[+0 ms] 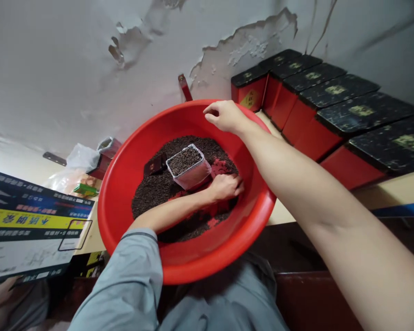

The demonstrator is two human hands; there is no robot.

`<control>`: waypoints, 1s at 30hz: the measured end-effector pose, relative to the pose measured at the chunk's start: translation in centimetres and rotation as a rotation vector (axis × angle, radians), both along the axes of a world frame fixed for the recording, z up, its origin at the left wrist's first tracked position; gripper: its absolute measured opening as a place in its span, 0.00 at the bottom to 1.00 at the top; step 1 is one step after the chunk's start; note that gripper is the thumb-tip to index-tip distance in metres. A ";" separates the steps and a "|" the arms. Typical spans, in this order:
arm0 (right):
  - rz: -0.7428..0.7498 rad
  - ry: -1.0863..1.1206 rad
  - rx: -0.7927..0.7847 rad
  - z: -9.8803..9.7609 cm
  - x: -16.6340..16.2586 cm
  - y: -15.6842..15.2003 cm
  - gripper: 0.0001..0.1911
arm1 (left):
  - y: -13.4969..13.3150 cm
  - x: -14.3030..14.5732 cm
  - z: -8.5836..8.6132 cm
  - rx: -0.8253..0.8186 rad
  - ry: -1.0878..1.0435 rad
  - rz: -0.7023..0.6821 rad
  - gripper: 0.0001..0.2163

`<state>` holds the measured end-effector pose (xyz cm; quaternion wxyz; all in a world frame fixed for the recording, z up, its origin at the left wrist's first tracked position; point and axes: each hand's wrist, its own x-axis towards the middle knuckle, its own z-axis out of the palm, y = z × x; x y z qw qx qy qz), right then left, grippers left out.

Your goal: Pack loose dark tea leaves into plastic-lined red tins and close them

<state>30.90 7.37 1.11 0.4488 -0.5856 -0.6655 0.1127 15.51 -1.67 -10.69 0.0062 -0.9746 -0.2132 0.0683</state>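
Observation:
A big red plastic basin (124,184) rests tilted on my lap and against the table edge, holding dark loose tea leaves (152,191). In the leaves sits a small silvery-white foil pouch (189,172), open and filled with tea, beside a small dark packet (155,164). My left hand (226,186) lies inside the basin, fingers curled down into the leaves next to the pouch. My right hand (224,115) grips the basin's far rim, fingers closed over the edge.
A row of red tins with black lids (331,101) lines the table at the right. Printed cardboard boxes (31,220) lie at the left, with plastic bags (83,158) behind them. A peeling grey wall (124,55) stands behind.

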 end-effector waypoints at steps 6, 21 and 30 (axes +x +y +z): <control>0.017 0.061 0.002 0.0 0.0 0.1 0.12 | 0.6 -3.6 6.8 0.058 -0.274 0.017 0.16; 0.039 0.110 0.003 -0.2 0.1 0.4 0.09 | 7.8 -9.2 10.8 0.337 -0.270 0.321 0.12; 0.034 0.049 -0.017 0.0 0.1 0.2 0.11 | 7.1 -9.6 11.0 0.316 -0.446 0.166 0.14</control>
